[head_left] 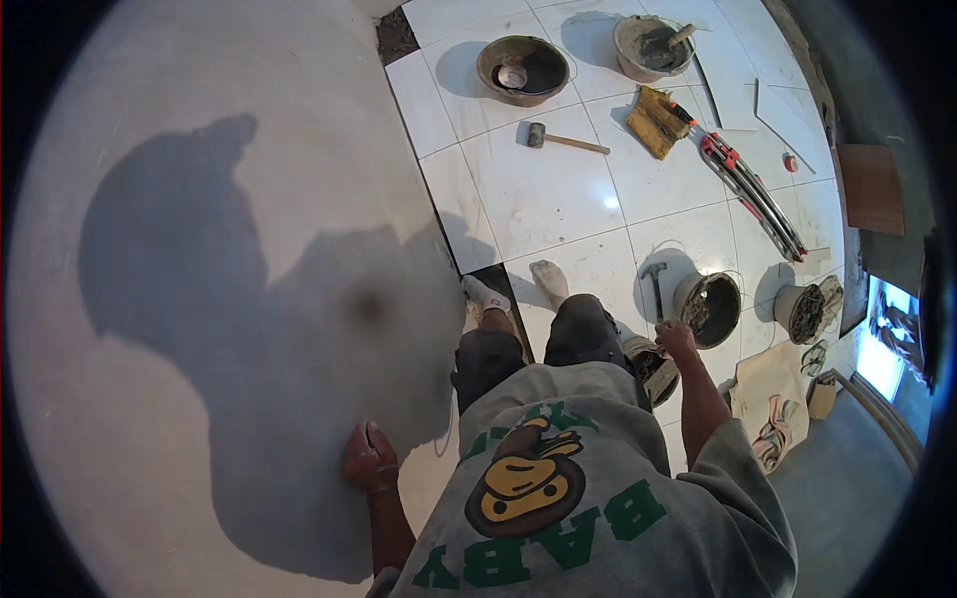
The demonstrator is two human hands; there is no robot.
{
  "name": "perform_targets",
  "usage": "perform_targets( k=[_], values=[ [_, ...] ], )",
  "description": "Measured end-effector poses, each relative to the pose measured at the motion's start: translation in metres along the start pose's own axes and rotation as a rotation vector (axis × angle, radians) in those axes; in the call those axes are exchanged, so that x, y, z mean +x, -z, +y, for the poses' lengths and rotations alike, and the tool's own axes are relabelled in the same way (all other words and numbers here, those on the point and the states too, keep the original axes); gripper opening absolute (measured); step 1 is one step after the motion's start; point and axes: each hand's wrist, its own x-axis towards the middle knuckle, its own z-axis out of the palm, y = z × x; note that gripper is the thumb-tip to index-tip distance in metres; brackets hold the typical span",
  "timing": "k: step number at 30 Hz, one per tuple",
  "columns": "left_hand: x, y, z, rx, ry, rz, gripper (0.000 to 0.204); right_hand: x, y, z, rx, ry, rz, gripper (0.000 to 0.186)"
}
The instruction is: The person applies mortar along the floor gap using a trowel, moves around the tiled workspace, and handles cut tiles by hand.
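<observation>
My right hand (676, 339) grips a hammer (653, 284) with its head raised, beside a mortar bucket (725, 324). Under that hand another bucket (662, 389) is partly hidden. My left hand (369, 458) is closed, against or close to the pale plastered wall (179, 419), where my shadow falls; what it holds, if anything, I cannot make out. My feet stand at the foot of the wall, by white floor tiles (538, 199) and a dark gap along the edge.
Two mortar basins (523, 55) (648, 60), a rubber mallet (568, 142), a yellow cloth (653, 130), a red tile cutter (748, 194) and loose tile strips lie ahead. At right are another bucket (800, 319), a pale sack (758, 379) and a brown board (872, 189).
</observation>
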Motion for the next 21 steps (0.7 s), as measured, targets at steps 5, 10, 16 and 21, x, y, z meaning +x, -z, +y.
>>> perform_targets(
  k=[5,10,16,21],
  values=[
    [0.003,0.0,0.008,-0.049,0.01,0.075,0.019,0.002,-0.004,-0.018,-0.1,0.096,0.016,0.022],
    [0.002,-0.003,0.003,0.0,-0.006,0.099,0.019,-0.016,-0.003,-0.052,-0.162,0.123,0.044,0.022],
    [-0.001,-0.005,-0.001,-0.011,0.012,0.06,0.019,-0.01,0.002,-0.003,-0.095,0.159,0.069,0.021],
    [0.001,-0.017,-0.004,-0.003,0.073,0.105,0.02,-0.009,-0.007,0.028,0.067,-0.014,0.021,0.016]
  ],
)
